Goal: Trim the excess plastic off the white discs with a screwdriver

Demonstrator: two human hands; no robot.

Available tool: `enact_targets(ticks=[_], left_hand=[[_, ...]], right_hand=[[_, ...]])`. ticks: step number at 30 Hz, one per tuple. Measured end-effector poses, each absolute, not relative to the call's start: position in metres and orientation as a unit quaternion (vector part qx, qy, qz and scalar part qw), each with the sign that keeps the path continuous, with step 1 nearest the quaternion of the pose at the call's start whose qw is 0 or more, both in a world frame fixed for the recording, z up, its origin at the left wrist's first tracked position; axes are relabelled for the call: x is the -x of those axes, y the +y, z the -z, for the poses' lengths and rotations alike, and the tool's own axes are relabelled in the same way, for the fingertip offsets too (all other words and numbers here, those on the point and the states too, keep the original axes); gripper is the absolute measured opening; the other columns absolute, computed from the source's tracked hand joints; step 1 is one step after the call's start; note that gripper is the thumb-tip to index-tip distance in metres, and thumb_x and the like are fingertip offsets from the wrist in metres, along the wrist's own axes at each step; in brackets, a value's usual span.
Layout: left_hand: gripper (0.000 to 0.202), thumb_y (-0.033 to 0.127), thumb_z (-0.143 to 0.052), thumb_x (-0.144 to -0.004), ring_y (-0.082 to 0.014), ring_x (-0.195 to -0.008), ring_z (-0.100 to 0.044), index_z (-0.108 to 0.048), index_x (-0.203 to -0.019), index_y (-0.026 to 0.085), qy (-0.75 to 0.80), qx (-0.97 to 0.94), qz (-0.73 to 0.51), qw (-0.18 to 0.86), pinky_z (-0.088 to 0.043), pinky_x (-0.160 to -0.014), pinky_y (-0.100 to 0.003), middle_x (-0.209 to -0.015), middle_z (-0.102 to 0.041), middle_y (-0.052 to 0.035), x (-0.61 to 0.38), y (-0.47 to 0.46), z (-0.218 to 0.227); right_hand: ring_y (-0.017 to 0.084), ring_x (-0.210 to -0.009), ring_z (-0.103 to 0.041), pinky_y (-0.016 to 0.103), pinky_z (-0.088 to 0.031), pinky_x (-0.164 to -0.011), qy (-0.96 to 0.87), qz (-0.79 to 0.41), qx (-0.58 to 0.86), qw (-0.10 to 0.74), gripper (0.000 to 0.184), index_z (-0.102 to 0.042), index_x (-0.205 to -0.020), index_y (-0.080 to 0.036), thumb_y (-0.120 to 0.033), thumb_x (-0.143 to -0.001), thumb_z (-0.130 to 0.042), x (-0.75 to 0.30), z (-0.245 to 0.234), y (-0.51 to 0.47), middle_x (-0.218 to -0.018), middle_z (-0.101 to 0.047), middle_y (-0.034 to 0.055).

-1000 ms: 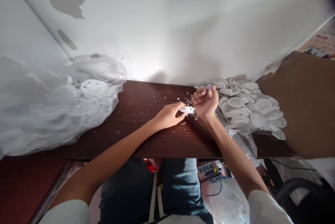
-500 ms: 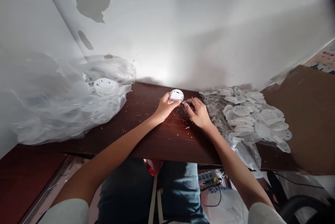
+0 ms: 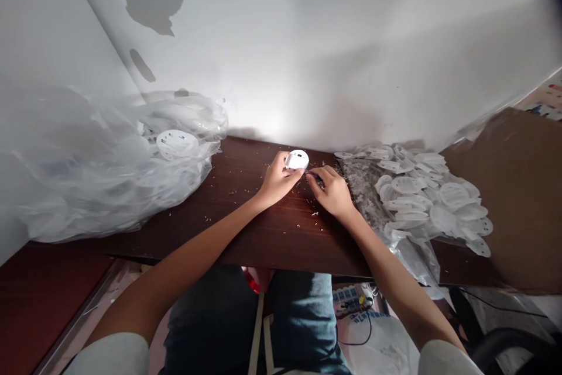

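My left hand (image 3: 277, 181) is closed on a white round plastic part (image 3: 297, 159), with the thumb along its near edge. A small dark slot shows in the part's face. My right hand (image 3: 332, 190) is closed around a small dark purplish tool (image 3: 312, 175) at the part's lower right edge. Most of that tool is hidden by the fingers, so its kind cannot be made out. Small white plastic shavings (image 3: 315, 213) lie scattered on the brown table (image 3: 263, 240) below and around both hands.
On the left stands a large clear plastic bag (image 3: 100, 176) with white round parts (image 3: 177, 144) in it. A heap of similar parts (image 3: 443, 218) lies at the right on clear plastic. Behind it leans brown cardboard (image 3: 522, 199). A white wall (image 3: 281, 71) closes off the back.
The white part has turned slightly in my left hand, so its face looks different. My right hand and the tool have shifted slightly left, closer under the part's edge.
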State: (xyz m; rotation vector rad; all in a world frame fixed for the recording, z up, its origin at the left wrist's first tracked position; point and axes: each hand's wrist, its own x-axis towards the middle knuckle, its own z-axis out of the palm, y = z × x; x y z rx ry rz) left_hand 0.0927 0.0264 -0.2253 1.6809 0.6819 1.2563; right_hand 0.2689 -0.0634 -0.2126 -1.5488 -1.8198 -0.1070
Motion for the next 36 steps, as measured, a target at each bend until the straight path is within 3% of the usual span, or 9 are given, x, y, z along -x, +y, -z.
enact_targets(ticks=[9, 17, 24, 36], left_hand=[[0.032, 0.028, -0.077, -0.088, -0.0188, -0.098, -0.074, -0.058, -0.113, 0.022, 0.269, -0.701, -0.526, 0.399, -0.066, -0.083, -0.031, -0.108, -0.073, -0.0064, -0.095, 0.025, 0.23], [0.03, 0.032, -0.076, -0.091, -0.0186, -0.093, -0.074, -0.059, -0.114, 0.024, 0.302, -0.729, -0.512, 0.341, -0.062, -0.082, -0.031, -0.106, -0.075, -0.005, -0.092, 0.026, 0.235], [0.03, 0.04, -0.078, -0.09, -0.0195, -0.086, -0.072, -0.063, -0.111, 0.024, 0.312, -0.71, -0.514, 0.366, -0.058, -0.077, -0.031, -0.101, -0.075, -0.0051, -0.093, 0.022, 0.233], [0.028, 0.034, -0.078, -0.087, -0.0197, -0.091, -0.07, -0.064, -0.109, 0.024, 0.311, -0.691, -0.507, 0.41, -0.058, -0.083, -0.032, -0.101, -0.074, -0.0041, -0.093, 0.016, 0.23]], right_hand=[[0.026, -0.094, -0.072, 0.037, -0.056, -0.083, -0.694, 0.059, 0.62, 0.362, 0.031, -0.074, -0.117, -0.021, -0.043, -0.107, -0.055, -0.269, 0.213, -0.064, -0.109, -0.075, 0.0117], [0.025, -0.093, -0.073, 0.034, -0.054, -0.079, -0.69, 0.069, 0.63, 0.349, 0.03, -0.075, -0.116, -0.021, -0.041, -0.107, -0.054, -0.265, 0.214, -0.064, -0.108, -0.074, 0.0115], [0.024, -0.086, -0.071, 0.033, -0.051, -0.069, -0.692, 0.093, 0.625, 0.348, 0.034, -0.075, -0.115, -0.02, -0.043, -0.109, -0.051, -0.264, 0.221, -0.062, -0.105, -0.074, 0.0122], [0.022, -0.082, -0.065, 0.03, -0.038, -0.061, -0.696, 0.143, 0.642, 0.289, 0.037, -0.072, -0.099, -0.02, -0.038, -0.113, -0.043, -0.251, 0.225, -0.061, -0.095, -0.069, 0.0113]])
